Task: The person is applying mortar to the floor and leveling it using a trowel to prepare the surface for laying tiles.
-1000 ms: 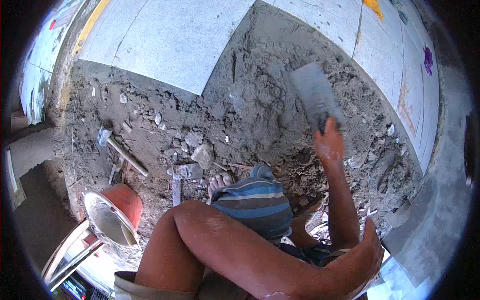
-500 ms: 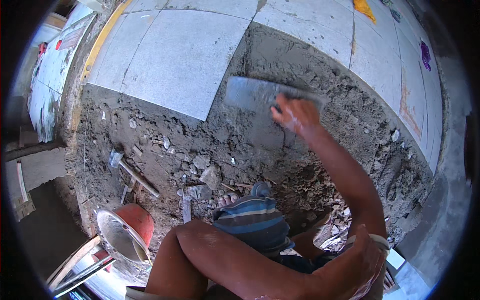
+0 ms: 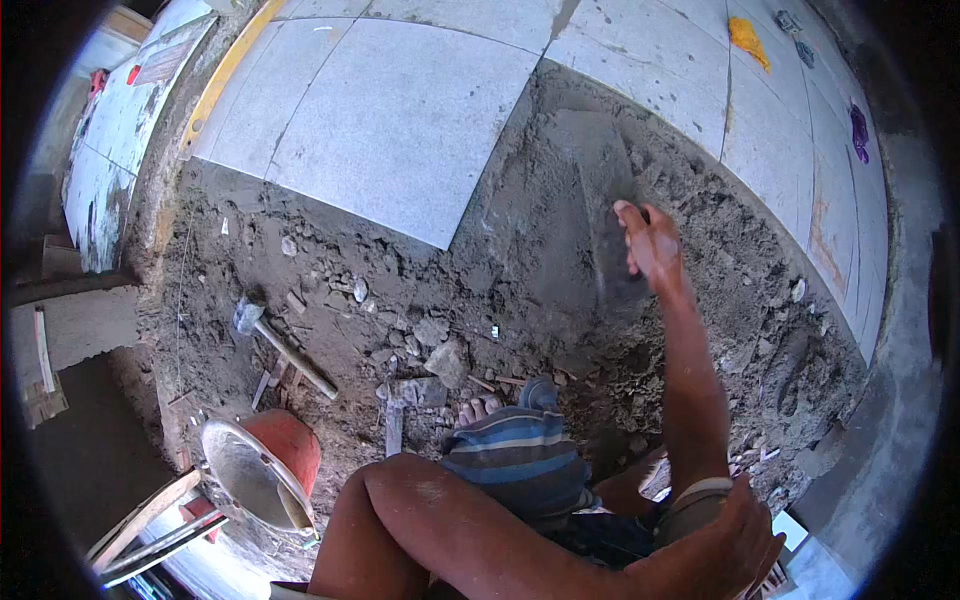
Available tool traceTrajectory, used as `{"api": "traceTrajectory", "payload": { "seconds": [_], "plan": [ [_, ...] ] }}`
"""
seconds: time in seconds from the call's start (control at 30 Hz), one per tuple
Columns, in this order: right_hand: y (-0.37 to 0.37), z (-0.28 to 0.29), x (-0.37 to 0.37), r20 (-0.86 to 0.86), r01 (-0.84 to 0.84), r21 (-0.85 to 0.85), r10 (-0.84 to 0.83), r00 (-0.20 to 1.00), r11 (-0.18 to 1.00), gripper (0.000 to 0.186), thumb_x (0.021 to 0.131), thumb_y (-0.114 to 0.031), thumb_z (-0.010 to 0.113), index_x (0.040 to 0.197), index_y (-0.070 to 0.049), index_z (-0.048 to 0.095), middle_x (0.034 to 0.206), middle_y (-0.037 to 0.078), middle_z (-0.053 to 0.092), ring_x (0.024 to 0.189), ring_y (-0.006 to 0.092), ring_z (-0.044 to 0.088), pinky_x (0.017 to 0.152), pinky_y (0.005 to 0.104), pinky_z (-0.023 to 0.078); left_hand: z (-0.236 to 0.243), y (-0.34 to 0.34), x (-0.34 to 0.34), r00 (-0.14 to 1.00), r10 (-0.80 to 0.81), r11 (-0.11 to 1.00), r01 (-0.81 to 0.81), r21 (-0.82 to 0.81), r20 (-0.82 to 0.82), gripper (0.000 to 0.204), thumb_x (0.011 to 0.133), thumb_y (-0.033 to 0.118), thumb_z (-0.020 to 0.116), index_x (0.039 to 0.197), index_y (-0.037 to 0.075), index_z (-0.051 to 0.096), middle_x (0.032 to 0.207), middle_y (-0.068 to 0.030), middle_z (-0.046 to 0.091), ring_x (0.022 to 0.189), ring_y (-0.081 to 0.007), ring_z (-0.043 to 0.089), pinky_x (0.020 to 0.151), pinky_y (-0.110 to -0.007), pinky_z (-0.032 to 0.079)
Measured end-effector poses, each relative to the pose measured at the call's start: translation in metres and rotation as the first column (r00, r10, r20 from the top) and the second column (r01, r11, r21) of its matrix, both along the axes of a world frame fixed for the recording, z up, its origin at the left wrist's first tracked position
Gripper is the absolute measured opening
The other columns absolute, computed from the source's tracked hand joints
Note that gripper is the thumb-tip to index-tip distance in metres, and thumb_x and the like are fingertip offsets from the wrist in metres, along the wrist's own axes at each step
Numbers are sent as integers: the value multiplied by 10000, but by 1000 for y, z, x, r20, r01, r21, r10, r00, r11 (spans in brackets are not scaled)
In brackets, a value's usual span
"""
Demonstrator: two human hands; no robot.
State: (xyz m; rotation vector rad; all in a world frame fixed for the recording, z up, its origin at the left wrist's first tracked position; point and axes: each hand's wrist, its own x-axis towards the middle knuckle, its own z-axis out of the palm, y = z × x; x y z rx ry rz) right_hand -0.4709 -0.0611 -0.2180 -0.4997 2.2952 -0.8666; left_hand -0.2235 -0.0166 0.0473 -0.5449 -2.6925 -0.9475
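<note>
My right hand [image 3: 652, 248] is closed on a flat plastering trowel [image 3: 607, 240], whose blade is blurred and hard to tell from the grey mortar under it. Wet mortar [image 3: 540, 240] lies smoothed beside a large pale floor tile [image 3: 400, 120] and rougher to the right. My left arm is bent across in front of me. Its hand [image 3: 740, 540] lies against my right upper arm, near the sleeve, fingers apart and holding no tool. My foot, below striped blue-grey cloth [image 3: 520, 450], stands on the dirt.
A hammer [image 3: 285, 350] and a second hammer-like tool [image 3: 405, 398] lie on the dirt among stones [image 3: 448, 362]. An orange bucket [image 3: 285, 445] leans at the lower left. A yellow level [image 3: 225, 75] edges the tiles. Yellow cloth [image 3: 748, 42] and a purple scrap [image 3: 859, 133] lie farther right.
My right hand has moved right and slightly down, and the trowel has swung from lying crosswise to pointing away from me. My left hand has shifted slightly down. The whole view has shifted a little.
</note>
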Motion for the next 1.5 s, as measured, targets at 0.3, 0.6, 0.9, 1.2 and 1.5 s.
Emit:
{"api": "traceTrajectory", "payload": {
  "seconds": [0.3,0.6,0.9,1.2,1.5],
  "plan": [
    [-113,33,68,634,467,-505,-55,771,725,248,1049,-275,627,1086,-45,542,781,97,630,541,201,595,451,358,465,0,-16,16,998,8,998,-4,65,-61,373,980,229,584,1284,29,668,1111,-89,697,1025,-279,667,987,-532,506],
    [-237,-27,9,145,97,-140,-76,986,985,439,1078,-327,479,817,8,592,734,116,592,554,231,565,467,421,471,3,-29,51,987,83,990,-65,126,-138,361,976,217,606,1274,24,673,1074,-85,699,986,-268,670,967,-500,529],
    [-247,-10,53,-202,-483,405,591,781,776,442,835,-303,842,1184,-57,729,1060,165,768,1028,337,725,883,503,568,17,-41,78,928,243,887,-95,451,-281,348,973,205,627,1264,19,678,1036,-81,701,947,-257,674,946,-467,552],
    [-141,-34,243,-330,-462,754,877,348,467,517,972,-325,665,1355,21,641,1282,269,695,1170,389,685,971,636,499,38,-63,83,921,138,891,46,452,-365,536,940,250,667,1394,-19,572,1170,-174,692,1048,-342,684,1037,-547,491],
    [-122,-37,202,-380,-263,149,300,875,953,570,987,-359,627,1348,80,577,1211,297,700,1096,412,706,905,597,540,37,-59,94,991,57,987,-37,158,-124,587,955,246,558,1437,-89,533,1194,-240,693,1121,-364,688,1073,-570,467]
  ]
}}
